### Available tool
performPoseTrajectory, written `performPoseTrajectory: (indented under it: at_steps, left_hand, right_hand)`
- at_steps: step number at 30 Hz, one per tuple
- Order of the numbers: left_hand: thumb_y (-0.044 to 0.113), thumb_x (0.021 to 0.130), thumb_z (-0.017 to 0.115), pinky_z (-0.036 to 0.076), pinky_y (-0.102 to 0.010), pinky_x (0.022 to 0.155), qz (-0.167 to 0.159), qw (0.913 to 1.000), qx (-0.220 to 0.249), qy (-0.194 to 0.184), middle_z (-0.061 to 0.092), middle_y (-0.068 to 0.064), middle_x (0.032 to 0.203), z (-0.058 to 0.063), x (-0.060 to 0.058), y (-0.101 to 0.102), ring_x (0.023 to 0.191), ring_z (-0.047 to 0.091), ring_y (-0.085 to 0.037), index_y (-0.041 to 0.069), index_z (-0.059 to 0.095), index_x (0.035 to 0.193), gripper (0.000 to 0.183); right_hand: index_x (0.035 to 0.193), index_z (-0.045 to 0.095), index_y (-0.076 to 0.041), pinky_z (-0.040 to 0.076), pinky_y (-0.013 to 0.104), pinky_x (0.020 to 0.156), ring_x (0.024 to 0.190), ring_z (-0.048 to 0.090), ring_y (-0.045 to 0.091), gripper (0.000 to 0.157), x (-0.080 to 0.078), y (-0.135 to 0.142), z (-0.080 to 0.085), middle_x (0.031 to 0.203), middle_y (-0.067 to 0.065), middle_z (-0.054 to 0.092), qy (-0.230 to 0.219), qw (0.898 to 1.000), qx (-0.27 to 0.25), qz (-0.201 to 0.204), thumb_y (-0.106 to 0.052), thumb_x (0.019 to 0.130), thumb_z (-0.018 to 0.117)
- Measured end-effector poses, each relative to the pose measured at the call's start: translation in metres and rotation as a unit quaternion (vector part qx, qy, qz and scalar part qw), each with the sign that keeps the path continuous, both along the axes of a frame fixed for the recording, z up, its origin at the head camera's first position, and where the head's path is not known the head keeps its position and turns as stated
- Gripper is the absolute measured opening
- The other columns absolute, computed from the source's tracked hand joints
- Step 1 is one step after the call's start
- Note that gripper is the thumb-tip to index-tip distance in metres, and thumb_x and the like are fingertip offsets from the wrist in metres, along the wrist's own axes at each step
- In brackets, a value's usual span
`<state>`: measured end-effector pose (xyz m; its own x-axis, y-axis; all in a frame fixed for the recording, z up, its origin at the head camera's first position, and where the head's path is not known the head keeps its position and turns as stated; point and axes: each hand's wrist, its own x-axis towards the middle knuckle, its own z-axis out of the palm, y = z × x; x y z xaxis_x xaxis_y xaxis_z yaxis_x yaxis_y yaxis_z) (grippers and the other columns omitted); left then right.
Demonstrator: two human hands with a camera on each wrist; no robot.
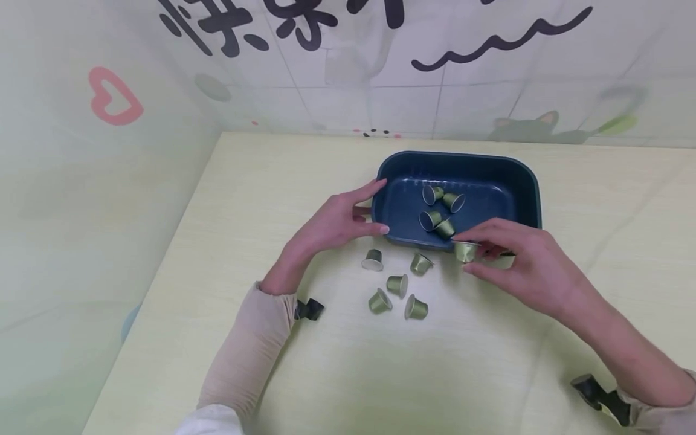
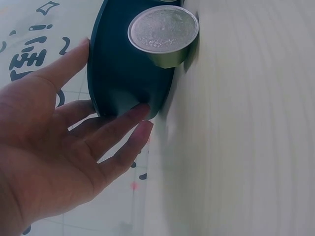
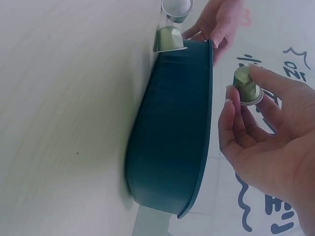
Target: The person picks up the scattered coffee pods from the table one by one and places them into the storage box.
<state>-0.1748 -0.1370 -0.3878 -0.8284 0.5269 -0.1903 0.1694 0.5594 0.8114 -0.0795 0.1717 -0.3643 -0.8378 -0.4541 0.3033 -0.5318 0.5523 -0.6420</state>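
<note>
i have the right hand (image 1: 508,260) pinching a green capsule (image 1: 465,252) just above the near rim of the blue tray (image 1: 489,166). left hand (image 1: 338,222) spread wide, touching the tray's left end. four other capsules (image 1: 432,194) lie inside, five (image 1: 397,286) on the table (image 1: 424,374) in front of it.

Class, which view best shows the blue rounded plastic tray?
The head view: it looks into the tray and shows most of its rim, though the right hand covers one corner. The left wrist view shows only one end, partly hidden by a green cup-shaped metallic capsule; the right wrist view, mainly an outer side.
</note>
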Motion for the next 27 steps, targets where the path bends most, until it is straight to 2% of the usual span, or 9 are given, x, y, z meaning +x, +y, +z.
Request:
performPoseTrajectory:
  at_steps: [9, 19, 27]
  left_hand:
    - [0.028, 0.088, 0.078, 0.054, -0.028, 0.090, 0.001, 1.0000, 0.000, -0.001, 0.027, 0.004, 0.162, 0.000, 0.000, 0.002, 0.122, 0.061, -0.021, 0.025, 0.029, 0.157, 0.085]
    - [0.027, 0.088, 0.078, 0.054, -0.029, 0.090, 0.000, 1.0000, -0.002, 0.004, 0.027, 0.002, 0.162, 0.002, 0.000, 0.001, 0.121, 0.062, -0.021, 0.026, 0.030, 0.157, 0.084]
    - [0.028, 0.088, 0.078, 0.054, -0.029, 0.090, 0.002, 1.0000, 0.000, 0.002, 0.027, 0.003, 0.162, 0.001, 0.000, 0.000, 0.121, 0.062, -0.021, 0.025, 0.030, 0.157, 0.085]
  right_hand:
    - [0.114, 0.074, -0.019, 0.052, 0.013, 0.070, 0.077, 0.064, 0.002, 0.045, -0.005, 0.006, 0.001, 0.104, -0.010, 0.068, -0.005, 1.000, 0.013, -0.019, -0.001, 0.074, 0.086]
    - [0.117, 0.073, -0.021, 0.047, 0.011, 0.070, 0.081, 0.063, 0.007, 0.042, -0.015, 0.014, 0.000, 0.106, -0.008, 0.069, -0.017, 0.997, 0.040, -0.062, -0.006, 0.079, 0.083]
    - [0.116, 0.073, -0.019, 0.046, 0.012, 0.066, 0.080, 0.062, 0.007, 0.039, -0.023, 0.017, -0.003, 0.104, -0.008, 0.069, -0.016, 0.996, 0.045, -0.070, -0.006, 0.080, 0.083]
